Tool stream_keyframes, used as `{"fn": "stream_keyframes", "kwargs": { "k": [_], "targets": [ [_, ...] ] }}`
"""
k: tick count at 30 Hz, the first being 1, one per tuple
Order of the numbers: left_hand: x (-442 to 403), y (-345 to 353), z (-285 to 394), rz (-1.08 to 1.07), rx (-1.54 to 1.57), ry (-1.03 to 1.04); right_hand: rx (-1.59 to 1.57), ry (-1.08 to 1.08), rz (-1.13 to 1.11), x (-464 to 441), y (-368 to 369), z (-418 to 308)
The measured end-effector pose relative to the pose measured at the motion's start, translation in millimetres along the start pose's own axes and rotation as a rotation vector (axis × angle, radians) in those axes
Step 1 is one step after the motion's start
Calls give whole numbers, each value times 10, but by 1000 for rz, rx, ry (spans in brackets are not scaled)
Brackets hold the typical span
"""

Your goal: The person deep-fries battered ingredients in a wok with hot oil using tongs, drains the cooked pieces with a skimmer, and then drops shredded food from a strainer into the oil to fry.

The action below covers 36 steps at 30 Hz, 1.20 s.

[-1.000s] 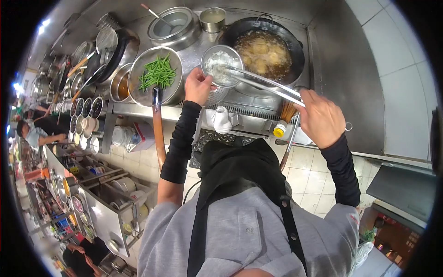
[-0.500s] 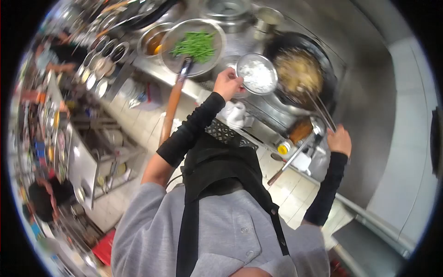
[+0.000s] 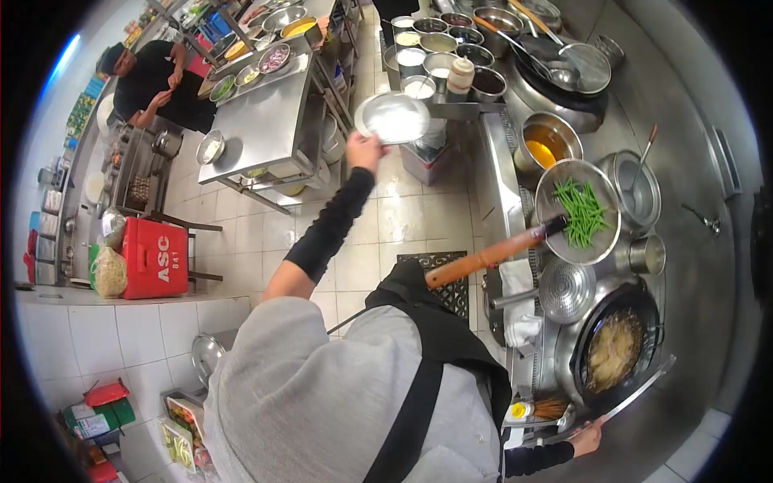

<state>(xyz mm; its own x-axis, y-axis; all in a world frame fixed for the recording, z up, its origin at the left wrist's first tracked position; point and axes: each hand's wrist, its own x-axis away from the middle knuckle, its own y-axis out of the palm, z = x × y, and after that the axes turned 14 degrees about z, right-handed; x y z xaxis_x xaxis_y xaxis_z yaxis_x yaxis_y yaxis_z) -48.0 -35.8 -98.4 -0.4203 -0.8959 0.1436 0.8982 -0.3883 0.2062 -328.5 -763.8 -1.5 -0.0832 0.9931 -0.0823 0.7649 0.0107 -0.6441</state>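
The metal bowl (image 3: 392, 117) (its inside washed out by glare) is held out above the tiled floor (image 3: 403, 213), its rim in the closed grip of the left hand (image 3: 366, 153). The right hand (image 3: 588, 437) grips tongs (image 3: 638, 392) near the black wok (image 3: 632, 296) of bubbling oil (image 3: 616, 350). Beyond the wok, green beans (image 3: 581, 211) lie in a strainer (image 3: 550, 189); farther off, a person (image 3: 149, 84) stands by a steel surface (image 3: 262, 121).

Pale glossy tiles cover the floor (image 3: 362, 262), with a black openwork mat (image 3: 456, 296) on them. A stainless-steel worktable (image 3: 254, 133) stands near a low white-tiled wall (image 3: 141, 332); a bluish-white light tube (image 3: 61, 58) glows at upper left.
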Motion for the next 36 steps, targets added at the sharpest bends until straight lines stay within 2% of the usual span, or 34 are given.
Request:
{"fn": "stream_keyframes", "kwargs": {
  "k": [2,3,4,5,7,8,9,11,12,13,14,15,16,18,20,21,22,24,27,30,36],
  "targets": [
    [-798,-543,-307,235,54,-78,-98,26,-7,267,130,-168],
    [-1087,-803,-415,322,39,-19,-120,38,-20,367,179,-234],
    [-1394,-1038,-513,420,169,-41,-144,52,-34,476,217,-294],
    [-1742,-1319,-639,477,108,-33,-131,44,-23,632,245,-400],
    [-2227,-1671,-694,599,322,21,-153,82,-35,738,295,-431],
    [-2309,-1774,-550,667,258,2,-161,102,-41,760,335,-427],
    [-2564,-1953,-552,681,174,25,-148,69,-48,804,358,-411],
    [-3301,-2399,-928,643,321,125,-163,66,-117,684,397,-184],
    [-3117,-2292,-766,532,396,-66,-291,97,-31,852,451,-227],
    [-2913,-2168,-585,424,458,-273,-137,1,-70,953,374,-270],
    [-2663,-2011,-356,325,497,-472,-75,12,-52,872,381,-120],
    [-2708,-1882,-595,142,302,-529,-69,16,-20,872,359,-34],
    [-2756,-1764,-840,-59,103,-545,-145,117,9,1049,342,-144],
    [-1735,-1088,-724,-485,-36,-667,-150,78,65,1020,311,35],
    [-733,-501,-745,-901,-122,-847,-225,133,61,1187,198,-24],
    [-232,-269,-770,-1118,-180,-869,-211,134,93,1207,162,-2],
    [213,-125,-882,-1284,-189,-980,-197,132,119,1206,136,30],
    [1012,89,-866,-1482,-411,-1042,-201,197,182,1192,105,117],
    [1641,161,-1032,-1660,-651,-953,-206,186,206,1336,-11,80],
    [1890,196,-852,-1668,-609,-1251,-191,170,222,1364,-164,167],
    [1857,136,-925,-1636,-584,-1165,-265,150,241,1473,-291,219]
  ]
}}
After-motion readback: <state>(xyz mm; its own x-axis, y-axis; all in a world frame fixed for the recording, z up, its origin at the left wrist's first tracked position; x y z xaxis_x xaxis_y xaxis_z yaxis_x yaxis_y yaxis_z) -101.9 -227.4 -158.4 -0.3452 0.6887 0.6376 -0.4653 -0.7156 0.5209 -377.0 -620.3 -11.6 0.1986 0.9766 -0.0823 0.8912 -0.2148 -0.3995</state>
